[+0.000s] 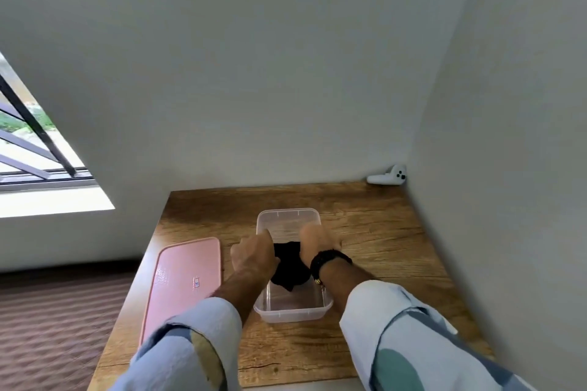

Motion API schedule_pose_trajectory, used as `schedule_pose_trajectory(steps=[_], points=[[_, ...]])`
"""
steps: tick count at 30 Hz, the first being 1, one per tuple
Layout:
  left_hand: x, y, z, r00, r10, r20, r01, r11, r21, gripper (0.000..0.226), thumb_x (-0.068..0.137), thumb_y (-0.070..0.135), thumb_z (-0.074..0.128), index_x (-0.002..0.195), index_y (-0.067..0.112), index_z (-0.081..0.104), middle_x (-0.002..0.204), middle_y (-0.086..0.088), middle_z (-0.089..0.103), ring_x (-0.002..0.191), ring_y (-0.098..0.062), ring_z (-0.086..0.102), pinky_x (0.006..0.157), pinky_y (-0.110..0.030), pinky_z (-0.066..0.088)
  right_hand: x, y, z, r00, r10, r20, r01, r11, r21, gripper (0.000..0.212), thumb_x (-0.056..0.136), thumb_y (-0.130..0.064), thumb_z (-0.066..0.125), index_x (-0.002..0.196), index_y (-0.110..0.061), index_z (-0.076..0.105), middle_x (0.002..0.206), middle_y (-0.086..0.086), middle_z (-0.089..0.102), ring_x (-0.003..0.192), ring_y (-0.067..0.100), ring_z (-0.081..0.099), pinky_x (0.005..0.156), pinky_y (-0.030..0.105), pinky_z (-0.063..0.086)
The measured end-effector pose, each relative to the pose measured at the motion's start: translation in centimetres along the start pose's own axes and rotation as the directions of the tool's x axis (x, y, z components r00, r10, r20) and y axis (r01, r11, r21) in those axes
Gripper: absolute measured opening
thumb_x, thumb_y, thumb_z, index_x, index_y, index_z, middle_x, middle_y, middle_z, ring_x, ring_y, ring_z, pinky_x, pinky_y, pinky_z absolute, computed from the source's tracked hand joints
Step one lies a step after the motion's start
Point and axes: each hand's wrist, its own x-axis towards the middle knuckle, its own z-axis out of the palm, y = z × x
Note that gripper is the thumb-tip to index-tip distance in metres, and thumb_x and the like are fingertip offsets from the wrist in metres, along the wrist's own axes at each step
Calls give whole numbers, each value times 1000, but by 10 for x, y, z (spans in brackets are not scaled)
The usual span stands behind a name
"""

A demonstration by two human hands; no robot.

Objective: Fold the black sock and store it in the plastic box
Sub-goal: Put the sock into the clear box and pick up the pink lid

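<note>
A clear plastic box (287, 215) stands open in the middle of the wooden table (381, 232). The black sock (290, 265) is bunched over the box's middle, between my two hands. My left hand (254, 254) grips the sock's left side with fingers curled. On the sock's right side my right hand (313, 240), with a black band at the wrist, holds it too. Whether the sock rests on the box floor I cannot tell.
A pink lid (184, 279) lies flat on the table left of the box. A white controller (387, 175) sits in the far right corner against the wall. Walls close the table at the back and right; a window (28, 149) is at left.
</note>
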Motion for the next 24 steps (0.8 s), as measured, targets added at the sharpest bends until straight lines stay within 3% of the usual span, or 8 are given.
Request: schedule_pose_trajectory(steps=[3, 5, 8, 12, 14, 16, 19, 24], points=[[-1, -3, -1, 996, 74, -56, -74, 997, 1, 46, 94, 46, 68, 131, 21, 57, 119, -6, 72, 111, -26, 67, 92, -42, 58, -2, -9, -1, 999, 23, 29, -21, 998, -58, 17, 93, -14, 62, 109, -13, 68, 105, 5, 71, 100, 26, 69, 71, 34, 48], [-2, -12, -7, 973, 85, -216, -107, 990, -91, 36, 99, 47, 58, 127, 24, 60, 114, -1, 72, 106, -21, 66, 88, -40, 59, -3, -15, -7, 1000, 8, 30, -5, 997, -82, 18, 94, -13, 60, 110, -11, 68, 105, 5, 71, 100, 25, 69, 73, 34, 51], [-5, -46, -14, 925, -54, -376, -62, 955, -289, 25, 103, 40, 51, 120, 25, 62, 111, 1, 72, 99, -17, 62, 79, -37, 58, -2, -35, -26, 990, -32, -135, 39, 998, 45, 20, 96, -14, 52, 104, -14, 70, 100, 5, 73, 97, 26, 70, 69, 34, 52], [-17, -124, -9, 897, -417, -148, 331, 854, -401, 37, 96, 28, 58, 132, 22, 60, 131, -7, 67, 114, -29, 63, 90, -44, 55, -13, -102, -31, 953, -155, -262, 270, 827, 494, 23, 96, -28, 47, 101, -18, 67, 94, 5, 74, 86, 25, 70, 76, 41, 58], [-28, -160, 3, 820, -572, 20, 540, 762, -357, 50, 88, 24, 58, 137, 18, 58, 142, -12, 59, 130, -37, 58, 103, -47, 51, -21, -138, -10, 965, -231, -123, 254, 712, 655, 25, 95, -23, 49, 103, -11, 69, 100, 12, 75, 91, 30, 71, 84, 44, 58], [-38, -188, 20, 737, -664, 127, 665, 679, -312, 56, 80, 23, 58, 135, 11, 57, 143, -19, 57, 130, -42, 57, 105, -47, 52, -29, -162, 18, 964, -241, 110, 109, 740, 663, 31, 95, -20, 49, 115, -2, 65, 117, 21, 70, 109, 38, 66, 94, 41, 54], [-44, -201, 38, 690, -704, 168, 717, 634, -290, 53, 80, 22, 59, 130, 4, 61, 136, -25, 60, 123, -46, 60, 103, -47, 54, -44, -170, 61, 921, -154, 357, -76, 829, 554, 51, 95, -29, 52, 137, 1, 51, 140, 23, 57, 127, 38, 57, 101, 37, 49], [-46, -208, 46, 688, -701, 188, 704, 582, -406, 30, 85, 10, 60, 112, -2, 68, 119, -29, 69, 110, -46, 67, 88, -42, 57, -49, -167, 87, 934, -26, 356, -201, 786, 585, 62, 89, -33, 60, 143, -5, 46, 144, 18, 51, 129, 37, 55, 104, 38, 47]])
